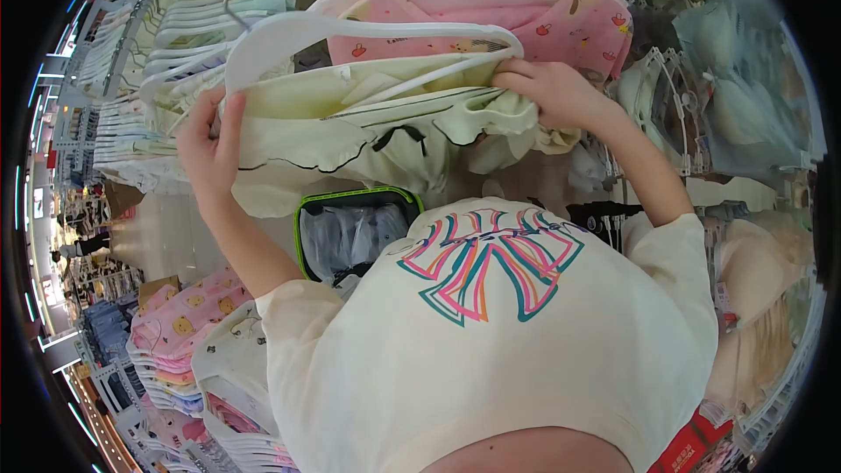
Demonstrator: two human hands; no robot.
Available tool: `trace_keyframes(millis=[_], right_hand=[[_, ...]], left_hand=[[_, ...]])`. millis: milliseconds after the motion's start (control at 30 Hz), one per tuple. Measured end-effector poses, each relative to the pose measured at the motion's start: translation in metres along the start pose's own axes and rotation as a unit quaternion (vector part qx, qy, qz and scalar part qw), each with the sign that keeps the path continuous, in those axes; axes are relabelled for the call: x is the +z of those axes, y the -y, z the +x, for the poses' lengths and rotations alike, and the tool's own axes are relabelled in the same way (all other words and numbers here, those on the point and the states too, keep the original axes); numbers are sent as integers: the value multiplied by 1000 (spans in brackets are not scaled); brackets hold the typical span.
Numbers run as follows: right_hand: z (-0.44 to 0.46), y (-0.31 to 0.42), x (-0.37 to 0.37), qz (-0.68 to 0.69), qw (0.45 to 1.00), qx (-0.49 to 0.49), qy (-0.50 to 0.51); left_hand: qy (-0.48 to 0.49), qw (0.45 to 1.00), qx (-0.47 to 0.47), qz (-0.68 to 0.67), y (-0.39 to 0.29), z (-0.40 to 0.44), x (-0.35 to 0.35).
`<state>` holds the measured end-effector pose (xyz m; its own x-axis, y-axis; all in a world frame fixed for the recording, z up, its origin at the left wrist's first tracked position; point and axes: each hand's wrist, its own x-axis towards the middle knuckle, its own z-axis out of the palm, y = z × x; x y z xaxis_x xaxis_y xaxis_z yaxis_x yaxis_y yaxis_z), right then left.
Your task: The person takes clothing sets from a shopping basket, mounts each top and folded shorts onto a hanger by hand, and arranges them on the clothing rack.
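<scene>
A white clothes hanger (pixel 385 28) with a metal hook lies across in front of me, with a pale yellow top (pixel 289 140) on it. The top has ruffles, black piping and a small black bow. My left hand (pixel 210 140) is closed on the top's shoulder at the hanger's left end, thumb in front and fingers partly hidden behind. At the other end, my right hand (pixel 552 95) pinches the top's fabric beside the hanger's tip, fingers bent over the edge. Right behind the hanger hangs a pink printed pajama top (pixel 543 22).
White hangers with pale clothes (pixel 188 44) crowd the rail at upper left. Bras (pixel 753 263) hang along the right side. Below the top, a black bin with a green rim (pixel 302 241) holds clear plastic. Pink printed clothes (pixel 188 315) hang at lower left beside the floor (pixel 171 232).
</scene>
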<state>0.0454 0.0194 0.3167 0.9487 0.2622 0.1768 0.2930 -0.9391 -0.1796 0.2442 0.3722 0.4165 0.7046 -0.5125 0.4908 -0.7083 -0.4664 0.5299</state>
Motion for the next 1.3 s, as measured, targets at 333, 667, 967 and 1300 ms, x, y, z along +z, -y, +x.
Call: trace_keyframes(millis=[333,667,967,1300], right_hand=[[-19,-20,-38,26,996,-37,-78],[-21,-5,-91,40,991,-95,-88],[-14,1,-117,69,995,-48,-46],[29,58,-94,-46,989,-109,-84]], left_hand=[[-36,995,60,-74,25,-20,30],[-72,989,66,-113,46,-17,35],[27,989,97,-107,19,-6,34],[8,983,84,-163,-44,11,47]])
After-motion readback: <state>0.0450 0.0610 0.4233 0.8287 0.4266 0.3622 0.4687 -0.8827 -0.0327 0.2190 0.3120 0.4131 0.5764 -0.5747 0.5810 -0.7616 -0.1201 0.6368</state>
